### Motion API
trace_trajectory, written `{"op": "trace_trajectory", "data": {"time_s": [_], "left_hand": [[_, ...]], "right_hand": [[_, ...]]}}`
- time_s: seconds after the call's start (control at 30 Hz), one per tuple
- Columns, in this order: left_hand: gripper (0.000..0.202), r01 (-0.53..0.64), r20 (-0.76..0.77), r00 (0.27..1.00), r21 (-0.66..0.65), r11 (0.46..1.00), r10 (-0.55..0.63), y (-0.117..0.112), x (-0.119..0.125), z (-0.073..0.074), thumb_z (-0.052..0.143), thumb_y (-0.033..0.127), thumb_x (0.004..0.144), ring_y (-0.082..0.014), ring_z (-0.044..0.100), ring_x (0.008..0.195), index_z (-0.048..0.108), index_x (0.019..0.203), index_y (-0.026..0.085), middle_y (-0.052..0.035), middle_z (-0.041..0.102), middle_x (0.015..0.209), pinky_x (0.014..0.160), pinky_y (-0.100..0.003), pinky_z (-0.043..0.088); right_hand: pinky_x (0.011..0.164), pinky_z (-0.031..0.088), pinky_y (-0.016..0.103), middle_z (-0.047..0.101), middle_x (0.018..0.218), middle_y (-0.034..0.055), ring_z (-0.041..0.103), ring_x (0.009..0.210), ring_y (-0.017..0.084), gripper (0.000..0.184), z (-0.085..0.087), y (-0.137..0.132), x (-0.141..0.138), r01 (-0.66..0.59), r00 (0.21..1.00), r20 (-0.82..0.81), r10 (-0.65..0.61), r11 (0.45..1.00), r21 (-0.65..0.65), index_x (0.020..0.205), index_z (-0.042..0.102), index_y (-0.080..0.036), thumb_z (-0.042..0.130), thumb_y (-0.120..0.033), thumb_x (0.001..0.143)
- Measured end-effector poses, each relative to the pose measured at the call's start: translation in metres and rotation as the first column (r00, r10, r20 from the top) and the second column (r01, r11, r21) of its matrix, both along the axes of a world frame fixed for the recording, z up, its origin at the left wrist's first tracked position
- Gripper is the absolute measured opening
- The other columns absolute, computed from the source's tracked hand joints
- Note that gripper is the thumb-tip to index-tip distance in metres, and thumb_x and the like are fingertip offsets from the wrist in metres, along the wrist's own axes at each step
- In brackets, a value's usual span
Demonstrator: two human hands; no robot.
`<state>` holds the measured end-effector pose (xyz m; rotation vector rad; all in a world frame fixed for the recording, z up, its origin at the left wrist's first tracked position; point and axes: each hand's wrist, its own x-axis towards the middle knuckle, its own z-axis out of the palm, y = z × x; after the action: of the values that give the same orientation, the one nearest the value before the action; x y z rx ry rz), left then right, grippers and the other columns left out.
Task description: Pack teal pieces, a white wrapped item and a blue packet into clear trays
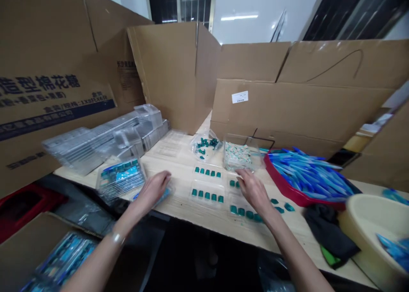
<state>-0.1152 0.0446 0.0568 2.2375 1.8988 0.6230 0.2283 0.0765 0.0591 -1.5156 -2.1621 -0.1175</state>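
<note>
My left hand point(152, 189) lies on the table edge, fingers curled over a clear plastic tray point(161, 195) with blue inside. My right hand point(254, 190) hovers over a clear tray point(238, 198) holding small teal blocks point(244, 212), its fingers bent down at the tray's far end. Two more clear trays with rows of teal blocks point(207, 172) lie between my hands. Loose teal pieces point(283, 206) sit to the right of my right hand.
A stack of empty clear trays point(96, 140) stands at left, a filled tray point(121, 177) before it. A bag of teal parts point(204, 146), a clear tub point(241, 155), a red tray of blue pens point(306, 172), a beige basin point(370, 224) and cardboard boxes point(287, 108) surround.
</note>
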Motion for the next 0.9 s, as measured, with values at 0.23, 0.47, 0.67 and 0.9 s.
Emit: {"op": "trace_trajectory", "data": {"time_s": [0.23, 0.47, 0.67, 0.9], "left_hand": [[0.031, -0.173, -0.334, 0.931, -0.051, 0.984, 0.146, 0.141, 0.019, -0.005, 0.052, 0.030, 0.085, -0.0216, 0.056, 0.100, 0.055, 0.111, 0.012, -0.0113, 0.057, 0.112, 0.084, -0.042, 0.046], [0.027, -0.129, -0.362, 0.922, 0.050, 0.990, 0.138, 0.133, 0.024, -0.006, 0.048, 0.026, 0.088, -0.0221, 0.055, 0.098, 0.057, 0.106, 0.009, -0.0145, 0.057, 0.107, 0.083, -0.040, 0.046], [0.026, 0.109, -0.313, 0.950, 0.264, 0.958, -0.021, 0.043, 0.032, 0.010, 0.034, 0.028, 0.092, -0.0254, 0.048, 0.102, 0.056, 0.095, 0.014, -0.0136, 0.057, 0.098, 0.088, -0.041, 0.038], [0.018, 0.465, -0.213, 0.884, 0.312, 0.829, -0.416, -0.033, 0.107, -0.006, 0.042, 0.025, 0.090, -0.0230, 0.048, 0.102, 0.056, 0.100, 0.019, -0.0087, 0.058, 0.097, 0.090, -0.040, 0.036]], "right_hand": [[0.069, 0.050, 0.028, 0.063, 0.095, 0.0069, 0.063, 0.082, 0.018, 0.022, -0.033, -0.053, 0.034, -0.195, 0.976, -0.121, 0.182, 0.975, -0.108, 0.094, 0.059, -0.021, 0.037, -0.024, 0.090], [0.072, 0.053, 0.034, 0.066, 0.097, 0.0075, 0.065, 0.085, 0.022, 0.021, -0.044, -0.077, 0.050, -0.205, 0.939, -0.312, 0.143, 0.963, -0.175, 0.094, 0.061, -0.028, 0.042, -0.031, 0.087], [0.074, 0.054, 0.041, 0.063, 0.106, 0.0110, 0.064, 0.086, 0.025, 0.041, -0.022, -0.066, 0.003, -0.251, 0.663, -0.747, -0.052, 0.925, -0.287, 0.113, 0.056, -0.026, 0.059, -0.045, 0.077], [0.072, 0.054, 0.032, 0.057, 0.117, 0.0120, 0.064, 0.087, 0.019, 0.082, -0.009, -0.047, -0.075, -0.405, 0.111, -0.980, -0.163, 0.894, -0.194, 0.139, 0.019, -0.023, 0.063, -0.044, 0.073]]}}
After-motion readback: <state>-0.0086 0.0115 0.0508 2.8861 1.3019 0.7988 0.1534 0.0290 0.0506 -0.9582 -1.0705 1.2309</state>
